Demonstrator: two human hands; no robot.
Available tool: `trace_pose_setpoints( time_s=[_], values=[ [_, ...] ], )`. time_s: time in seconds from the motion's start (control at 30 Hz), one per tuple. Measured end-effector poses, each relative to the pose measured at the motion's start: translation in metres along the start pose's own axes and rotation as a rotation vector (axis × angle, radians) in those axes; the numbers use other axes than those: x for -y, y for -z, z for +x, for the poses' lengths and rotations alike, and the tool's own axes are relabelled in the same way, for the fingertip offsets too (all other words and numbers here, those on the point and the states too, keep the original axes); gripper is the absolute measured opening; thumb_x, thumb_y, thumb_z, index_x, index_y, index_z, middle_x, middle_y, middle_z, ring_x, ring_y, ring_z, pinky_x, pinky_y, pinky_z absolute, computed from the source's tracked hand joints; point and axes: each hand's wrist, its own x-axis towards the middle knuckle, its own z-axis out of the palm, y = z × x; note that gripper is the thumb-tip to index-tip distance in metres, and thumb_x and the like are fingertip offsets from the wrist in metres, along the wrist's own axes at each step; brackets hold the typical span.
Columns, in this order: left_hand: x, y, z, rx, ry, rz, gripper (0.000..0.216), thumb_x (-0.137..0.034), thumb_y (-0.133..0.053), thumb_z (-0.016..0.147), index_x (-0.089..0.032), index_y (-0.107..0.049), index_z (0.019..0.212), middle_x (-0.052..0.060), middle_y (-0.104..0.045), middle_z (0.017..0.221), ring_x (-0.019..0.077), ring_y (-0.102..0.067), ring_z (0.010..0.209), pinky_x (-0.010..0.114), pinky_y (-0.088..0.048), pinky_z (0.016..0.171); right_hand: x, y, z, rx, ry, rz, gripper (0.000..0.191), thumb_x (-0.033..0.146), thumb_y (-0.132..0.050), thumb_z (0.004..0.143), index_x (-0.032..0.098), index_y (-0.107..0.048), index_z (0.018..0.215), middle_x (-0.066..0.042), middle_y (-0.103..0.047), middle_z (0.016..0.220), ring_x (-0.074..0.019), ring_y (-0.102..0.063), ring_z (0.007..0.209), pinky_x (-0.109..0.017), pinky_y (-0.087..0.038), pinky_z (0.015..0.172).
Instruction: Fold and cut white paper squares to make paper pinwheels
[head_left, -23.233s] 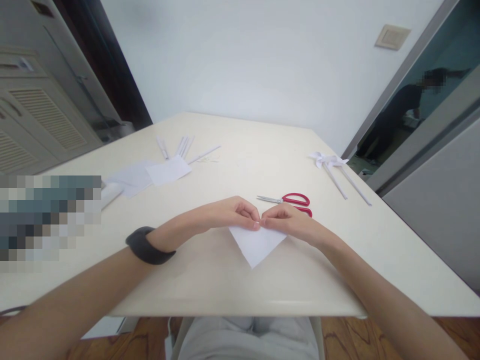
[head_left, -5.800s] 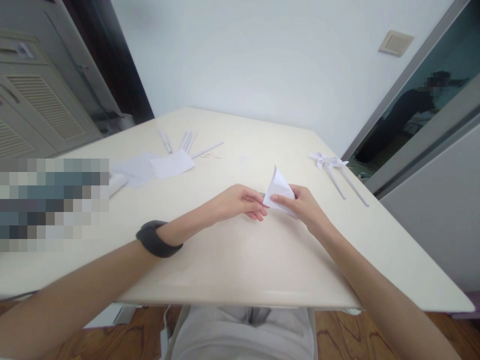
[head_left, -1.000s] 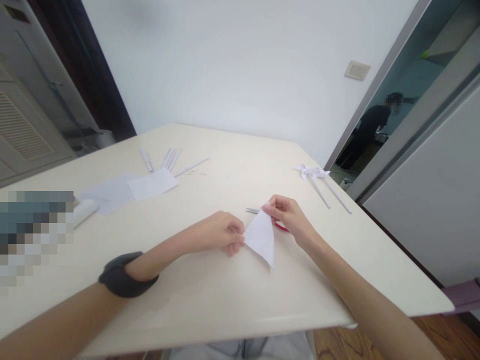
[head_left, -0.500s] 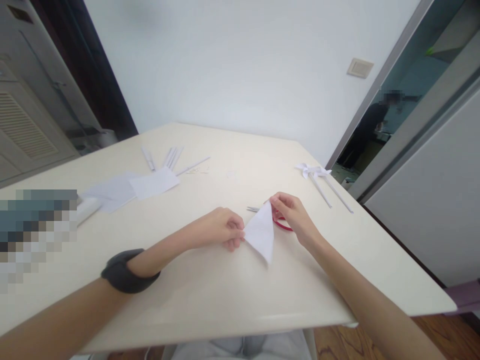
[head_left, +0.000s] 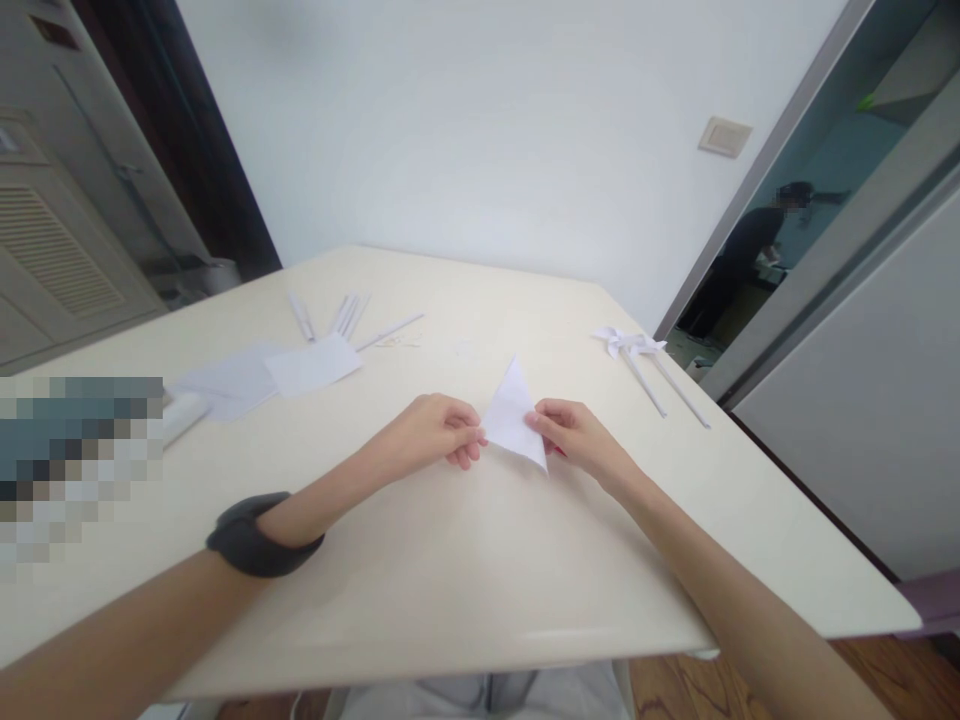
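Observation:
A white piece of paper (head_left: pixel 513 412), folded to a triangle, is held up off the table between both hands. My left hand (head_left: pixel 454 428) pinches its left corner between thumb and fingers. My right hand (head_left: pixel 564 430) grips its right side, thumb on the near face and fingers behind. One point of the triangle aims away from me, another down to the right. A bit of the red-handled scissors (head_left: pixel 560 452) shows beneath my right hand; the rest is hidden by the paper and hand.
Two white paper pinwheels (head_left: pixel 634 345) on sticks lie at the right. White paper sheets (head_left: pixel 311 368), several rolled paper sticks (head_left: pixel 346 315) and small scraps (head_left: pixel 401 341) are at the left. A person (head_left: pixel 750 250) stands beyond the doorway.
The paper has been turned, so a point now aims away from me. My right hand has moved from its top corner to its right side. The scissors are now mostly covered.

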Motion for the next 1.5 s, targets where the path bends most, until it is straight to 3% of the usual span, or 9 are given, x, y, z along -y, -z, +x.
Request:
trace_pose_setpoints(
  time_s=[0.23,0.5,0.7,0.87,1.03,1.2,1.5],
  values=[
    [-0.002,0.001,-0.001,0.006,-0.014,-0.016,0.018,-0.032,-0.065,0.075,-0.016,-0.065,0.068,0.005,-0.071,0.064,0.0178,-0.067,0.059,0.028,-0.053,0.059,-0.002,0.002,0.000,-0.029,0.012,-0.034,0.036,0.044,-0.062,0.080,0.020,-0.048,0.058,0.007,-0.037,0.049,-0.0093,-0.032,0.046,-0.025,-0.019,0.046],
    [-0.003,0.007,0.001,-0.058,-0.017,0.001,0.019,-0.031,-0.063,0.076,-0.014,-0.065,0.070,0.005,-0.070,0.062,0.0174,-0.066,0.057,0.028,-0.051,0.058,0.005,0.001,-0.004,0.067,-0.017,-0.019,0.031,0.044,-0.057,0.085,0.019,-0.060,0.067,-0.001,-0.068,0.062,-0.0137,-0.049,0.056,-0.025,-0.032,0.051],
    [-0.002,0.009,0.001,-0.042,-0.027,-0.004,0.020,-0.033,-0.063,0.077,-0.014,-0.066,0.072,0.005,-0.070,0.063,0.0176,-0.067,0.058,0.028,-0.052,0.058,0.006,0.002,-0.005,0.035,-0.035,-0.016,0.033,0.045,-0.056,0.085,0.020,-0.057,0.062,0.003,-0.056,0.047,-0.0117,-0.044,0.046,-0.025,-0.028,0.047],
    [0.002,0.015,0.002,-0.064,-0.038,-0.006,0.021,-0.034,-0.064,0.077,-0.014,-0.065,0.071,0.005,-0.071,0.066,0.0177,-0.067,0.060,0.028,-0.053,0.060,0.009,0.003,-0.005,0.054,-0.043,-0.012,0.031,0.044,-0.058,0.084,0.019,-0.059,0.066,0.000,-0.063,0.056,-0.0119,-0.048,0.050,-0.024,-0.029,0.047],
    [0.000,0.015,0.002,-0.060,-0.038,-0.017,0.021,-0.034,-0.064,0.077,-0.015,-0.065,0.070,0.005,-0.071,0.066,0.0178,-0.067,0.060,0.028,-0.053,0.060,0.009,0.004,-0.006,0.003,-0.036,-0.022,0.033,0.043,-0.058,0.084,0.020,-0.054,0.061,0.004,-0.053,0.048,-0.0096,-0.039,0.044,-0.024,-0.025,0.045],
    [0.000,0.018,0.002,-0.096,-0.043,-0.032,0.021,-0.036,-0.064,0.077,-0.015,-0.065,0.070,0.005,-0.071,0.068,0.0174,-0.067,0.061,0.028,-0.052,0.060,0.012,0.004,-0.006,0.013,-0.039,-0.013,0.027,0.043,-0.060,0.082,0.019,-0.060,0.069,0.003,-0.058,0.055,-0.0096,-0.038,0.044,-0.025,-0.023,0.043],
    [0.000,0.018,0.003,-0.121,-0.055,-0.075,0.020,-0.035,-0.065,0.077,-0.015,-0.066,0.072,0.004,-0.071,0.068,0.0157,-0.066,0.060,0.025,-0.051,0.059,0.005,0.006,-0.005,-0.090,0.000,-0.032,0.023,0.042,-0.060,0.082,0.022,-0.064,0.072,0.009,-0.036,0.039,-0.0090,-0.028,0.037,-0.024,-0.019,0.041]
  ],
)
